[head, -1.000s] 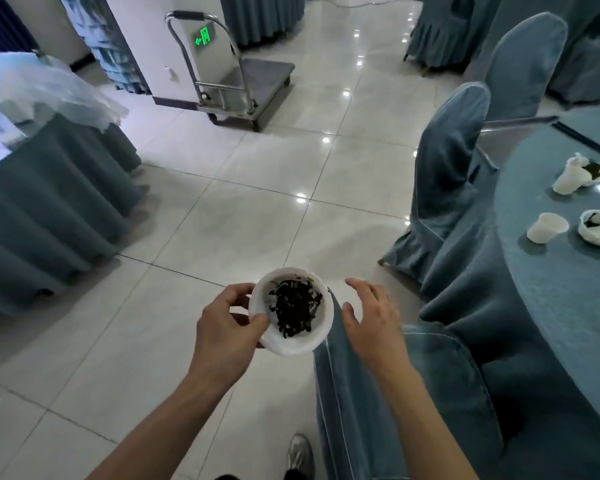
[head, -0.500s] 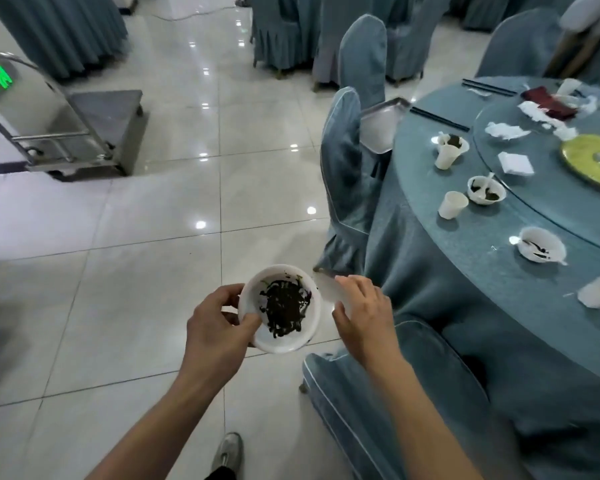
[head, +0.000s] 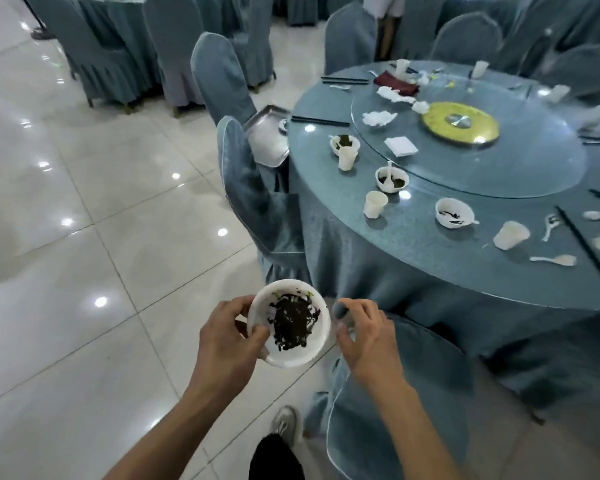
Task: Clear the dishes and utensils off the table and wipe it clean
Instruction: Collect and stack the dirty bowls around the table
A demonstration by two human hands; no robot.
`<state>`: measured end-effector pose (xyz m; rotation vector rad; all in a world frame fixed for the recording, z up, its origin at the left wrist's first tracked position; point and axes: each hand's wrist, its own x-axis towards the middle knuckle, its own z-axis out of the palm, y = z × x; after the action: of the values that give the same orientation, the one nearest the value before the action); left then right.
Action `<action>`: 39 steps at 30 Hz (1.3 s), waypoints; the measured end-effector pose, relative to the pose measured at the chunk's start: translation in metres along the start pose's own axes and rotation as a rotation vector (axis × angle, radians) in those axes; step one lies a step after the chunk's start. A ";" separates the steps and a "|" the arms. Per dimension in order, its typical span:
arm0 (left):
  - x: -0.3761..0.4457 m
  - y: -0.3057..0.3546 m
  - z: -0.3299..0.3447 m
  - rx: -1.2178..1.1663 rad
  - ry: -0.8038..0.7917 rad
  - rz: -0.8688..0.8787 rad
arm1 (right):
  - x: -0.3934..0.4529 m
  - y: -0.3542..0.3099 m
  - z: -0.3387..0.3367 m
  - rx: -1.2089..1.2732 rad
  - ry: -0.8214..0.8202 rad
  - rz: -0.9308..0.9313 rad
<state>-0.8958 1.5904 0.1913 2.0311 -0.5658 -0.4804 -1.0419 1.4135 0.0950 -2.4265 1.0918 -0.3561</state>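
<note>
My left hand (head: 227, 336) grips a white bowl (head: 289, 323) of dark leftovers by its rim, thumb hooked over the near edge, held out over the floor and well off the tabletop (head: 430, 244). My right hand (head: 366, 336) hovers just beside the bowl with loosely curled fingers that hold nothing.

I judge the clearing barely begun. Still on the tabletop are three more dirty bowls (head: 453, 212), several paper cups (head: 374, 204), white spoons (head: 553, 260), black chopsticks (head: 582, 241), crumpled napkins (head: 379, 117) on the glass turntable (head: 499, 174) and a dark red cloth (head: 397, 85) at the far side. A metal tray (head: 264, 133) sits on a covered chair (head: 253, 188) at the table's edge; it looks like a sensible place to collect dishes. Wiping cannot start until all of that is off, and I see no wiping cloth in hand.
</note>
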 end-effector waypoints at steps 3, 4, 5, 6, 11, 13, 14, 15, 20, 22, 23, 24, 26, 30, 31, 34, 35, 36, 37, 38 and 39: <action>0.052 0.005 0.013 0.073 -0.049 0.028 | 0.036 0.006 0.005 0.013 0.044 0.057; 0.070 0.007 0.018 0.085 -0.068 0.030 | 0.049 0.008 0.006 0.017 0.060 0.073; 0.086 0.011 0.023 0.098 -0.092 0.035 | 0.060 0.011 0.006 0.020 0.076 0.089; 0.102 0.016 0.028 0.110 -0.116 0.048 | 0.071 0.013 0.005 0.019 0.089 0.102; 0.172 0.030 0.055 0.121 -0.184 0.092 | 0.120 0.024 -0.004 0.011 0.122 0.199; 0.195 0.031 0.067 0.106 -0.207 0.082 | 0.133 0.029 -0.008 -0.005 0.130 0.224; 0.207 0.032 0.074 0.096 -0.227 0.075 | 0.140 0.034 -0.010 -0.007 0.135 0.246; 0.219 0.033 0.083 0.086 -0.251 0.068 | 0.148 0.040 -0.011 -0.006 0.141 0.274; 0.284 0.045 0.120 0.117 -0.361 0.123 | 0.189 0.063 -0.008 -0.015 0.144 0.421; 0.302 0.049 0.130 0.123 -0.408 0.145 | 0.203 0.069 -0.008 0.007 0.138 0.477; 0.316 0.051 0.138 0.124 -0.442 0.151 | 0.212 0.072 -0.008 0.021 0.144 0.517; 0.327 0.052 0.145 0.129 -0.470 0.157 | 0.221 0.075 -0.007 0.029 0.153 0.553; 0.351 0.055 0.160 0.132 -0.513 0.178 | 0.235 0.079 -0.005 0.024 0.162 0.603; 0.391 0.064 0.187 0.121 -0.585 0.205 | 0.258 0.091 0.006 0.065 0.112 0.684; 0.397 0.064 0.191 0.126 -0.599 0.207 | 0.265 0.096 0.011 0.063 0.081 0.695; 0.416 0.058 0.201 0.153 -0.601 0.196 | 0.295 0.115 0.021 0.131 -0.008 0.721; 0.422 0.055 0.203 0.154 -0.592 0.181 | 0.308 0.122 0.023 0.190 -0.034 0.737; 0.426 0.052 0.205 0.161 -0.578 0.171 | 0.323 0.130 0.026 0.261 -0.055 0.749; 0.431 0.049 0.208 0.168 -0.558 0.161 | 0.339 0.138 0.027 0.326 -0.072 0.753; 0.434 0.044 0.210 0.176 -0.542 0.143 | 0.354 0.144 0.030 0.372 -0.084 0.747; 0.437 0.041 0.212 0.179 -0.525 0.112 | 0.368 0.149 0.033 0.400 -0.089 0.738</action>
<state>-0.6620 1.1782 0.0780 2.0253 -1.0642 -0.9324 -0.8839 1.0582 0.0097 -1.5457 1.5933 -0.1874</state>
